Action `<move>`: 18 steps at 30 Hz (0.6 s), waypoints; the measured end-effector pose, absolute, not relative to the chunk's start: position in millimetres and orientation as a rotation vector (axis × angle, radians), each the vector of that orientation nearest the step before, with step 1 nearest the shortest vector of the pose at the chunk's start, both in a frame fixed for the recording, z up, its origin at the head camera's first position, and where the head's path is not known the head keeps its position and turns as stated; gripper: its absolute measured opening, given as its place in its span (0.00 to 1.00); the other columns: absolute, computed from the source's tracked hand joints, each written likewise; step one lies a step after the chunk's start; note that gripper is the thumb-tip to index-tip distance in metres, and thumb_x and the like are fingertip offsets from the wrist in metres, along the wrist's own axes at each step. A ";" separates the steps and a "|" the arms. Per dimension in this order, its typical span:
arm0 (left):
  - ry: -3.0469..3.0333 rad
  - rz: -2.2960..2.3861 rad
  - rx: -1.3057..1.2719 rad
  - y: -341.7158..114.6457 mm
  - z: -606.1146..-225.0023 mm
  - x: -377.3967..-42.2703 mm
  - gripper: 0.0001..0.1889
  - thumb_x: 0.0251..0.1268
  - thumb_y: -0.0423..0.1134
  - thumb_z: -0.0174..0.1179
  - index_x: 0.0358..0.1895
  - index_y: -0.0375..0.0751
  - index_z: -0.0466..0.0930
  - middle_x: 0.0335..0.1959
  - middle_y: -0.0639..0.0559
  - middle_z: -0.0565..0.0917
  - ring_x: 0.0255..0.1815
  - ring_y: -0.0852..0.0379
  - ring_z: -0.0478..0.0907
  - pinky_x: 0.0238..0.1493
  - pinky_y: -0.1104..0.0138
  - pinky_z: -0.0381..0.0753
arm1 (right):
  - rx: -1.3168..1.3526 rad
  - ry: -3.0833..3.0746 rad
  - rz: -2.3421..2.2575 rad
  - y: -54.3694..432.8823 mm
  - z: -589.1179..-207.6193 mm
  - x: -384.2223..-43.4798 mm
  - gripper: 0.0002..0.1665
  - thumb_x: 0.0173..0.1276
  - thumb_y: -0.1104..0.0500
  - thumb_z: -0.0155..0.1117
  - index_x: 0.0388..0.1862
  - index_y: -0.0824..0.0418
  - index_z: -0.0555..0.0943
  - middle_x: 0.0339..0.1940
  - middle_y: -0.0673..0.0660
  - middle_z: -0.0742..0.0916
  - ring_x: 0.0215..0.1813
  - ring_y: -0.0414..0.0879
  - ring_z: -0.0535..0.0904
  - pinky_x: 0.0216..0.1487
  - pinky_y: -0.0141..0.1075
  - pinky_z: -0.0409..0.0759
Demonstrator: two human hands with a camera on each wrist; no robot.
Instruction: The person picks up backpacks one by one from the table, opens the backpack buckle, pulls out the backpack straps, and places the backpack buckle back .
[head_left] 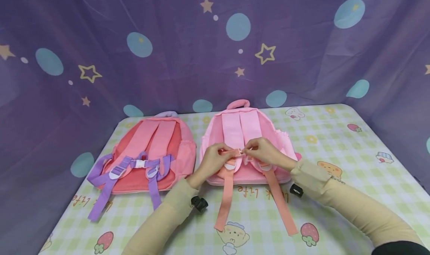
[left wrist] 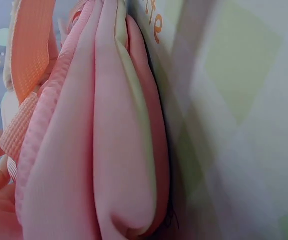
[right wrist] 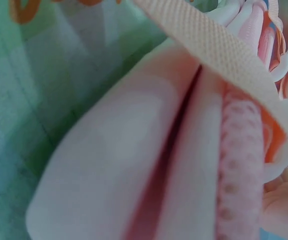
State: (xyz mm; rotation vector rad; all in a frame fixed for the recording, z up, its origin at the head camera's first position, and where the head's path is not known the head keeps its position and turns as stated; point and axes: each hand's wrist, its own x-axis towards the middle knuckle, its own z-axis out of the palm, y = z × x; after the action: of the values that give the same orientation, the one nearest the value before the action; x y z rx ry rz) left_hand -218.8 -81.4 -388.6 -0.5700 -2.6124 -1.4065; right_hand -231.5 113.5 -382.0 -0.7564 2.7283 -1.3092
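Observation:
A light pink backpack (head_left: 231, 128) lies on the table with its straps facing up. Over its middle, my left hand (head_left: 214, 159) pinches an orange strap end with a small white buckle (head_left: 240, 152). Close to it from the other side, the fingertips of my right hand (head_left: 267, 152) pinch the buckle's right end. Whether the buckle's halves are joined or apart, I cannot tell, since fingers cover part of it. Two orange strap tails (head_left: 226, 201) hang toward me. The left wrist view has the pack's pink side (left wrist: 119, 130); the right wrist view shows an orange strap (right wrist: 223, 50).
To the left lies a coral-pink backpack (head_left: 184, 156) with purple straps (head_left: 107, 199) and a white buckle (head_left: 139, 164) fastened across them. A green checked cloth (head_left: 352, 202) covers the table. Behind it hangs a purple curtain (head_left: 188, 75).

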 end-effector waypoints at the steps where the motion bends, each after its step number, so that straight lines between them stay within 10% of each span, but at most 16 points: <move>1: -2.609 -1.416 -0.578 -82.0 -388.3 -218.4 0.06 0.52 0.40 0.63 0.27 0.41 0.82 0.28 0.50 0.80 0.32 0.59 0.72 0.33 0.70 0.69 | -0.749 2.728 -1.313 113.5 -382.3 -231.4 0.06 0.58 0.62 0.60 0.30 0.63 0.83 0.27 0.52 0.84 0.29 0.40 0.73 0.35 0.32 0.72; 18: -2.589 -1.402 -0.705 -85.4 -386.4 -216.4 0.07 0.50 0.39 0.65 0.29 0.40 0.84 0.34 0.52 0.83 0.38 0.57 0.74 0.41 0.68 0.71 | -0.666 2.688 -1.419 112.1 -384.3 -229.9 0.05 0.57 0.64 0.60 0.30 0.65 0.83 0.27 0.54 0.85 0.27 0.38 0.74 0.31 0.28 0.72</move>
State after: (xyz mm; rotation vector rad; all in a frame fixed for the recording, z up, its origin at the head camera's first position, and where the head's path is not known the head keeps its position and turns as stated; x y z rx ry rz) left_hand -216.4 -85.4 -386.4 -0.7053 -2.5888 -1.4015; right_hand -229.9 112.1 -384.3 -0.6656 2.6877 -1.4190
